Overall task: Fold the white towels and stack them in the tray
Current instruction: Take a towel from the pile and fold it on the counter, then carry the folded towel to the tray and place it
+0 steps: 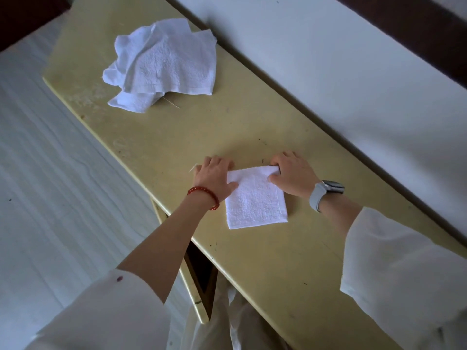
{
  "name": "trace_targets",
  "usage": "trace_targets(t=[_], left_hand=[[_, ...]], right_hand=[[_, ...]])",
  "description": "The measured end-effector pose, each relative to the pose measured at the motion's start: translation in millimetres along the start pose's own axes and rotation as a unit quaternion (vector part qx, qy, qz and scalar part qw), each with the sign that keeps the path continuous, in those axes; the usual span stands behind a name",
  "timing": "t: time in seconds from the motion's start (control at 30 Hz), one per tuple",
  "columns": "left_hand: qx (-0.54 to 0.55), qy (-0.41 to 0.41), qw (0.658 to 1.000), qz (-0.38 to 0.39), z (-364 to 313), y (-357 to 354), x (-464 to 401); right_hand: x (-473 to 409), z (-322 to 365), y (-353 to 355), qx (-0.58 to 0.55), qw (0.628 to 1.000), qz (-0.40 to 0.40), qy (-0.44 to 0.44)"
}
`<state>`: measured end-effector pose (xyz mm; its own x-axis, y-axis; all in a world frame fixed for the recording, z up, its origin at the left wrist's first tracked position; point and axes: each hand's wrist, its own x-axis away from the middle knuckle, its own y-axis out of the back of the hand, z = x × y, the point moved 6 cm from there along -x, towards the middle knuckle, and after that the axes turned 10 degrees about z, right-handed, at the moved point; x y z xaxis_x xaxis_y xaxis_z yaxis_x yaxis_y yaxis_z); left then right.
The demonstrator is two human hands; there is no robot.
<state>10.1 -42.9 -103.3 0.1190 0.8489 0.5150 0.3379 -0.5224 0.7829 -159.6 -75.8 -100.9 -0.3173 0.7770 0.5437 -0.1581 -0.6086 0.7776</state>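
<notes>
A small white towel (255,200), folded into a square, lies on the yellow table (177,137) in front of me. My left hand (214,176) grips its far left corner, thumb on top and fingers curled over the edge. My right hand (293,176) pinches the far right corner, where the cloth bunches between thumb and fingers. A loose heap of unfolded white towels (164,61) sits at the far left end of the table. No tray is in view.
The long, narrow table stands against a white wall (328,59) on its far side. Pale floor (50,185) lies to the left. A dark frame (202,274) shows under the table's near edge.
</notes>
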Motion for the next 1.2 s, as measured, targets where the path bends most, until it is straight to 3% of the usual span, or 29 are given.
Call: trace_targets(t=[0.1,0.23,0.37,0.47,0.57,0.67,0.8,0.93,1.0,1.07,1.13,1.2], left_hand=[[0.002,0.014,0.999,0.049,0,-1,-7],[0.010,0.022,0.998,0.055,0,3,-5],[0.177,-0.025,0.978,-0.106,-5,40,5],[0.213,-0.090,0.948,-0.221,-18,71,21],[0.230,-0.158,0.922,-0.267,-26,73,36],[0.248,-0.156,0.926,-0.238,-20,39,37],[0.343,-0.097,0.925,-0.134,-12,-19,43],[0.554,0.046,0.827,-0.087,2,-31,41],[0.606,0.143,0.777,-0.091,11,-30,34],[0.631,0.182,0.751,-0.075,12,-26,25],[0.626,0.190,0.755,-0.047,10,-22,17],[0.565,0.192,0.802,-0.013,8,-20,11]], right_hand=[[1,1,0,-0.048,0.998,0.028,-0.008],[12,4,11,-0.090,0.995,-0.023,0.043],[30,11,46,-0.196,0.969,-0.112,0.094],[42,17,70,-0.305,0.928,-0.163,0.136],[55,17,72,-0.314,0.914,-0.199,0.164],[61,11,40,-0.329,0.923,-0.157,0.123],[61,-4,-14,-0.368,0.925,-0.093,0.020],[60,-8,-17,-0.408,0.899,-0.155,-0.037],[47,-19,-18,-0.475,0.860,-0.155,-0.105],[35,-25,-20,-0.535,0.821,-0.122,-0.156],[25,-27,-23,-0.554,0.806,-0.088,-0.188],[20,-24,-23,-0.527,0.825,-0.058,-0.193]])
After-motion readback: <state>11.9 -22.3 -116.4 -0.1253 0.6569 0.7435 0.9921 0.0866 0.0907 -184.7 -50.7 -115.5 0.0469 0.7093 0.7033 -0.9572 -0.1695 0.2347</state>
